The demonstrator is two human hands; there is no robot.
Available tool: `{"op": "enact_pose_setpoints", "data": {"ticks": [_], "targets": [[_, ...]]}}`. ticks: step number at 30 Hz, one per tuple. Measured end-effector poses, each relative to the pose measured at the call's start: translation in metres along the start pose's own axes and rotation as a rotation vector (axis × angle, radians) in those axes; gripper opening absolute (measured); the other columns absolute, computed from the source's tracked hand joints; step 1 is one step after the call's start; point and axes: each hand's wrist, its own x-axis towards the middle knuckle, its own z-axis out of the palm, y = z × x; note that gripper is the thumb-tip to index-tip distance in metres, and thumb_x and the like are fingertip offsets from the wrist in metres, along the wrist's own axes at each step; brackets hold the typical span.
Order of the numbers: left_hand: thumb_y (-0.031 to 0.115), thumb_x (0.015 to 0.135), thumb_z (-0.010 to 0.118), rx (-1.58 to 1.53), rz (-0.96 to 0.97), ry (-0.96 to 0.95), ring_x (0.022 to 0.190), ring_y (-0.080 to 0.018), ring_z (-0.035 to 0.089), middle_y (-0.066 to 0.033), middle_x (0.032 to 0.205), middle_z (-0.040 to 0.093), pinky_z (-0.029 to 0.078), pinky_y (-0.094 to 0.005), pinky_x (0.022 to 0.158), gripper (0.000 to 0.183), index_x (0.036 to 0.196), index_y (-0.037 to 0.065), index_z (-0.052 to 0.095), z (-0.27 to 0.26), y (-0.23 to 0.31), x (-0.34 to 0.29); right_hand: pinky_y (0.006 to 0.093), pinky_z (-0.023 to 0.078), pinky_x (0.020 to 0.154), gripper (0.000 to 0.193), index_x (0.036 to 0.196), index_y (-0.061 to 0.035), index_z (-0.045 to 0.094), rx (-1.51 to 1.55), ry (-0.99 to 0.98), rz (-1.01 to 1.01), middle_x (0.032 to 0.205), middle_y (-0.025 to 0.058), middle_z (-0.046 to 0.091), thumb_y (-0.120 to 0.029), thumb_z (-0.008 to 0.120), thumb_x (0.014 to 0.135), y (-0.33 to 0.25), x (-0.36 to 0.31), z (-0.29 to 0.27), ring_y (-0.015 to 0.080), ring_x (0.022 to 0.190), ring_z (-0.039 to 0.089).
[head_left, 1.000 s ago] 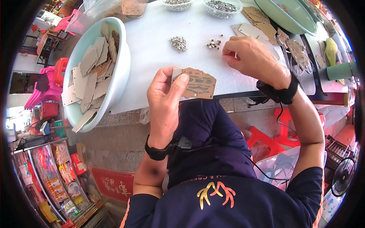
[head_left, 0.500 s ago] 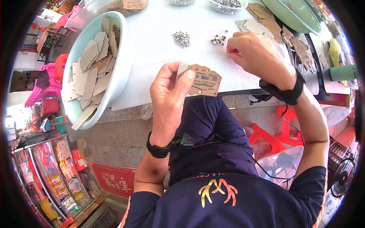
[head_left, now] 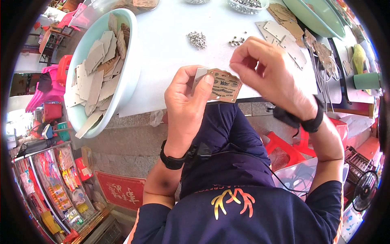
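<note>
In my left hand [head_left: 185,105] is a brown printed cardboard tag [head_left: 226,86] with a scalloped edge, thumb on its face, and a grey tag edge [head_left: 199,76] shows behind it. My right hand [head_left: 270,67] hovers just right of the tag, thumb and index finger pinched; whatever is between them is too small to make out. On the white table lie a pile of small silver metal pieces [head_left: 197,40] and, near my right fingers, a few darker metal rings [head_left: 236,41].
A pale green basin [head_left: 133,61] at left holds many grey and brown tags. At far right are loose grey tags [head_left: 280,32], another green basin [head_left: 321,20] and a green cup [head_left: 365,81]. A clear tub of metal pieces [head_left: 248,6] stands at the back.
My right hand has come from beside the metal rings toward me, close to the tag's right edge. The left hand and tag have shifted slightly right.
</note>
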Motion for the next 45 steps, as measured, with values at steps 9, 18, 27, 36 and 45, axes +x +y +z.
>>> {"op": "enact_pose_setpoints", "data": {"ticks": [9,18,27,36,45], "targets": [[0.002,0.094,0.057,0.128,0.06,0.051,0.08,-0.0018,0.052,0.0012,0.09,0.057,0.045,-0.0189,0.07,0.01,0.103,0.0,0.056,0.011,0.0,-0.002,0.0217,0.045,0.056,0.008,0.091,0.0,0.064,0.096,0.117,-0.075,0.089,0.0048,0.061,0.001,0.068,0.084,-0.001,-0.019,0.031,0.0096,0.068,0.057],[0.004,0.094,0.058,0.232,0.098,0.033,0.08,-0.0029,0.051,-0.0001,0.091,0.058,0.046,-0.0197,0.07,0.01,0.102,-0.001,0.056,0.013,0.0,-0.003,0.0221,0.047,0.059,0.01,0.092,0.0004,0.064,0.11,0.173,-0.082,0.089,0.0055,0.062,0.002,0.069,0.083,0.001,-0.021,0.035,0.0099,0.069,0.058],[0.002,0.093,0.058,0.354,0.161,0.021,0.079,-0.0057,0.055,-0.0035,0.09,0.058,0.047,-0.0217,0.068,0.007,0.1,-0.001,0.057,0.012,-0.001,-0.003,0.0242,0.046,0.056,0.009,0.087,-0.0025,0.064,0.176,0.179,0.013,0.078,0.003,0.06,-0.005,0.071,0.082,0.002,-0.019,0.032,0.0106,0.062,0.057],[0.0,0.091,0.06,0.485,0.311,-0.02,0.079,-0.0145,0.062,-0.0087,0.091,0.06,0.049,-0.0274,0.067,0.008,0.099,-0.001,0.059,0.01,-0.003,-0.002,0.029,0.048,0.069,0.023,0.096,-0.0019,0.067,-0.016,0.114,-0.232,0.087,0.0089,0.064,-0.001,0.072,0.074,0.008,-0.014,0.017,0.0196,0.079,0.061],[0.002,0.088,0.064,0.535,0.36,-0.021,0.074,-0.013,0.058,-0.0079,0.085,0.059,0.048,-0.0272,0.067,0.013,0.097,0.001,0.054,0.008,-0.005,-0.001,0.0291,0.047,0.066,0.015,0.084,0.0007,0.06,0.079,0.067,-0.196,0.079,0.0075,0.059,-0.001,0.068,0.071,0.008,-0.01,0.015,0.0182,0.072,0.057]]}}
